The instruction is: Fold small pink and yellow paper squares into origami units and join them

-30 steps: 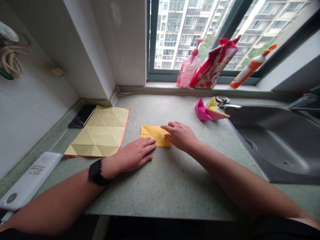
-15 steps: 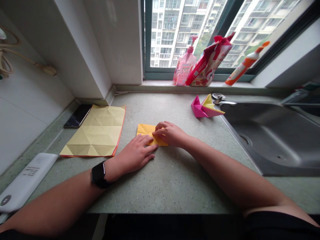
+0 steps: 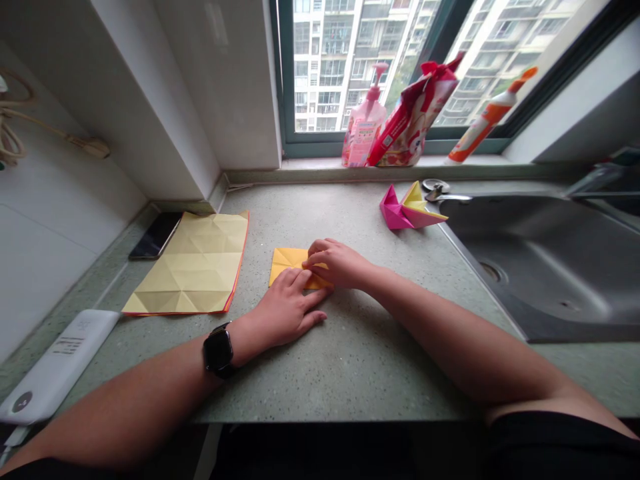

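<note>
Head view: the right hand (image 3: 340,263) curls over the folded yellow paper (image 3: 284,261), grip unclear; the open left hand (image 3: 285,310) touches its edge; a pink paper boat (image 3: 397,212) stands finished nearby.

a dark green metal window frame (image 3: 286,80) looks out on white apartment towers (image 3: 360,60) under flat daylight. white plaster reveals (image 3: 235,87) flank it, a white tiled wall (image 3: 60,267) runs left, and a speckled grey-green stone countertop (image 3: 350,380) holds a stainless steel sink (image 3: 545,267).

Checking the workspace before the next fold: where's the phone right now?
In the head view, the phone lies at the left end of the counter, just left of the creased yellow sheet.
</note>
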`<state>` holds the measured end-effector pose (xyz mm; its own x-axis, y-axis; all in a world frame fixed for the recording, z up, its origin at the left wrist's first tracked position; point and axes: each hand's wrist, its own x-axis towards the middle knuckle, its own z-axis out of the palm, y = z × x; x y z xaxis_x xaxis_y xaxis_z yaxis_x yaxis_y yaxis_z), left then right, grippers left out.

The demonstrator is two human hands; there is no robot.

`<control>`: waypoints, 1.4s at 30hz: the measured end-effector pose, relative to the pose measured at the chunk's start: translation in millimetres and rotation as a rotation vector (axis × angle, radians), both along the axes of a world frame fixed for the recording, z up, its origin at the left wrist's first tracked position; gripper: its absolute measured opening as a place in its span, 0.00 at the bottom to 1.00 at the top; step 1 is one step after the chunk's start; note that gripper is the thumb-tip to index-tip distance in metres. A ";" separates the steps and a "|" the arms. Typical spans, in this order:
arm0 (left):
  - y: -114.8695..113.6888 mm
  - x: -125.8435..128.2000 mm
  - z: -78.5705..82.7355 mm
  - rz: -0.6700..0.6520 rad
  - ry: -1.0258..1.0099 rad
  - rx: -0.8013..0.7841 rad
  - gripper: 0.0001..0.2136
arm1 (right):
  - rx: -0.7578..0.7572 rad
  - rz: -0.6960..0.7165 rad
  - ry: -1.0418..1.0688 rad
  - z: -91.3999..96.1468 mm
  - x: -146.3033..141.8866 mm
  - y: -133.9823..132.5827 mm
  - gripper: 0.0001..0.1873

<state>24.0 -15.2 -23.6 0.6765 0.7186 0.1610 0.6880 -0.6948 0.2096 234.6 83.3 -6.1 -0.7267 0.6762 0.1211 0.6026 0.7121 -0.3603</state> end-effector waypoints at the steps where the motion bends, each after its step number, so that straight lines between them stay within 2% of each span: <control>1: 0.2 0.0 0.5 -0.004 0.005 0.008 0.26 | -0.002 -0.003 -0.001 0.4 -0.1 -0.3 0.10; 5: 0.5 -2.5 7.5 -0.015 0.028 0.056 0.24 | 0.005 -0.001 0.007 0.2 0.1 -3.1 0.10; 10: 0.8 -16.0 23.1 -0.009 0.057 0.075 0.15 | 0.038 0.007 -0.022 0.9 1.9 -8.1 0.11; 17: -1.6 -39.1 37.2 0.139 0.103 0.047 0.12 | 0.031 0.014 -0.096 5.9 2.7 -11.4 0.20; 21: 0.3 -52.5 48.0 0.241 0.149 0.042 0.11 | 0.052 0.015 -0.114 4.6 1.8 -11.2 0.21; 24: 5.2 -61.0 57.7 0.307 0.252 0.091 0.13 | 0.061 0.020 -0.112 1.9 2.0 -9.8 0.20; 26: 8.0 -61.9 61.1 0.330 0.236 0.153 0.14 | 0.062 0.012 -0.104 0.2 1.7 -9.2 0.20; 29: 8.8 -55.1 56.8 0.219 0.109 0.193 0.11 | 0.070 -0.018 -0.097 -1.7 -0.9 -10.3 0.21; 31: 7.0 -48.6 48.8 0.078 0.067 0.153 0.09 | 0.086 -0.046 -0.109 -2.4 -4.3 -12.6 0.22; 33: 4.6 -43.9 40.4 0.008 0.071 0.094 0.09 | 0.104 -0.074 -0.132 -2.5 -8.0 -15.5 0.24; 37: 1.4 -42.3 32.5 0.011 0.116 0.030 0.13 | 0.115 -0.095 -0.165 -0.6 -12.2 -18.8 0.26; 42: 0.0 -42.5 35.8 0.026 0.161 0.008 0.14 | 0.081 -0.039 -0.168 3.8 -5.1 -13.4 0.25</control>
